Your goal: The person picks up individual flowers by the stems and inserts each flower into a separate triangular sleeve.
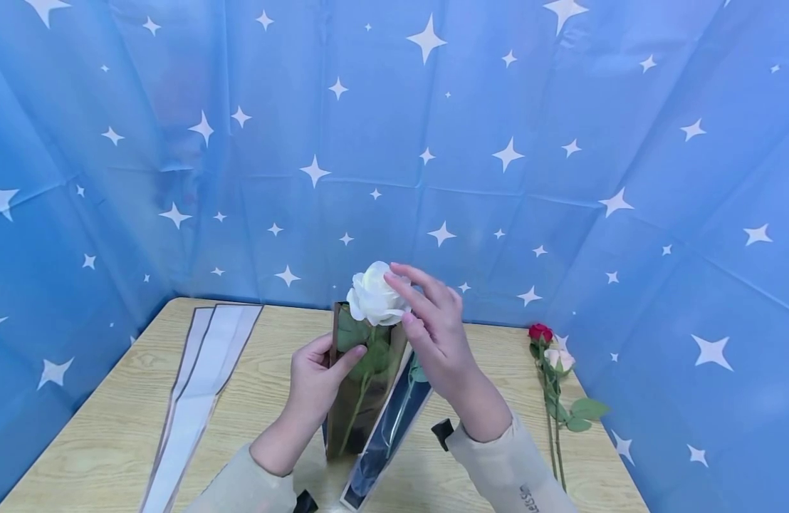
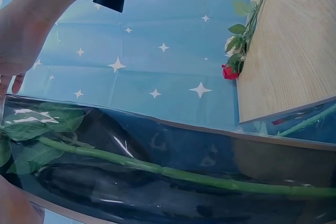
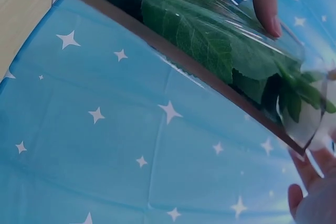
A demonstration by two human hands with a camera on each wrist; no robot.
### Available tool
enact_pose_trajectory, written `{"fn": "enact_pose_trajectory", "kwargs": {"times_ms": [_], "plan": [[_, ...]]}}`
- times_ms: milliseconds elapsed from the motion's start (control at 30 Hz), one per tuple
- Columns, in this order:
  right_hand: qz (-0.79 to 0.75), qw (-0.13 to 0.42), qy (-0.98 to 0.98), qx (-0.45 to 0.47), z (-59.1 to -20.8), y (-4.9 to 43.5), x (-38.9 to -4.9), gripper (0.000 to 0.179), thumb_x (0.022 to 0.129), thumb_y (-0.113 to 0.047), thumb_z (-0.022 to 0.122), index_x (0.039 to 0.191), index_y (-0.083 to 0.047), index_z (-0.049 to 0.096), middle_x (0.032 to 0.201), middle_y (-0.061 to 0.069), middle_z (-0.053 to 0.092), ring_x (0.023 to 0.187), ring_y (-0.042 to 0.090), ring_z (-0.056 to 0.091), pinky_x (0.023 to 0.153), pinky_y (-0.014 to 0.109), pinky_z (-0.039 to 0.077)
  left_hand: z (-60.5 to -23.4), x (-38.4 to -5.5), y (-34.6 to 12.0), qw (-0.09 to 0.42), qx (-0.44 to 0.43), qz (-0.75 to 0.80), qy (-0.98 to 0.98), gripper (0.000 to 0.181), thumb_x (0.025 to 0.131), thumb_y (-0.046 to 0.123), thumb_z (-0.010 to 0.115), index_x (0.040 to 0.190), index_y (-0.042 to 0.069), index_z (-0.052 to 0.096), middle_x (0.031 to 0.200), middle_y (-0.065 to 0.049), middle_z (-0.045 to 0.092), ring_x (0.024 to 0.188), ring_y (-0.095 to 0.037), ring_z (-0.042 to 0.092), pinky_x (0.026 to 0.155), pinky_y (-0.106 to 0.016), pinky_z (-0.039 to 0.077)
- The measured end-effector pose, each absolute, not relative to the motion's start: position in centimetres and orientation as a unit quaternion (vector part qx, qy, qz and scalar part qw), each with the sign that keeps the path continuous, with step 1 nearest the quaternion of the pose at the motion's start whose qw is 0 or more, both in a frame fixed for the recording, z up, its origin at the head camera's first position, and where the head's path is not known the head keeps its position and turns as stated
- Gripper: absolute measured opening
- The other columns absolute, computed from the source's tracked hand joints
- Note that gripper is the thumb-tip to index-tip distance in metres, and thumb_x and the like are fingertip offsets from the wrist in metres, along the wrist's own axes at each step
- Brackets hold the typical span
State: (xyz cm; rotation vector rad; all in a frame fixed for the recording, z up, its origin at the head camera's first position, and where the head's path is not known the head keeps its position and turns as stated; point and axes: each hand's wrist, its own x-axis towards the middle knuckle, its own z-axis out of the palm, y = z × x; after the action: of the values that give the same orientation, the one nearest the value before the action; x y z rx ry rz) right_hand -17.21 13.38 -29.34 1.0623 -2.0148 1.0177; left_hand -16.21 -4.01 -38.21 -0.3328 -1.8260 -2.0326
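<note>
Right hand [image 1: 438, 333] perhaps against rose [image 1: 372, 296] edge

Rm btwn R hand [image 1: 442, 342] & roses [image 1: 557, 361]; both obst.

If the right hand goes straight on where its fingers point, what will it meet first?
Probably the white rose; the right hand appears to touch it, though depth is unclear.

PLACE: curtained booth | SIGNS: star-printed blue curtain [image 1: 382, 114] behind and beside wood-grain table [image 1: 497, 370]
</note>
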Motion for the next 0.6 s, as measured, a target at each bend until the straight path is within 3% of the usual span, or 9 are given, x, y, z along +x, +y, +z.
{"fn": "enact_pose_trajectory", "kwargs": {"times_ms": [233,600], "plan": [[0.385,0.331,-0.759,0.408,-29.60,13.34,-17.18,0.041,0.100,-0.026,0.036,0.132,-0.010,0.055,0.138,0.009,0.049,0.123,0.023,0.045,0.098,0.049,0.019,-38.16,-16.19,-4.02,0.196,-0.117,-0.722,-0.653,0.011,0.081,0.003,0.072,0.092,0.001,0.072,0.073,0.006,0.066,0.060,-0.008,0.050,0.052,-0.021,0.042],[0.359,0.355,-0.750,0.428,-29.54,13.27,-17.19,0.044,0.101,-0.034,0.033,0.128,-0.010,0.058,0.134,0.008,0.055,0.126,0.022,0.046,0.091,0.046,0.023,-38.25,-16.28,-4.04,0.196,-0.122,-0.722,-0.652,0.016,0.081,0.008,0.073,0.095,0.002,0.072,0.083,0.000,0.071,0.065,-0.008,0.056,0.057,-0.022,0.048]]}}
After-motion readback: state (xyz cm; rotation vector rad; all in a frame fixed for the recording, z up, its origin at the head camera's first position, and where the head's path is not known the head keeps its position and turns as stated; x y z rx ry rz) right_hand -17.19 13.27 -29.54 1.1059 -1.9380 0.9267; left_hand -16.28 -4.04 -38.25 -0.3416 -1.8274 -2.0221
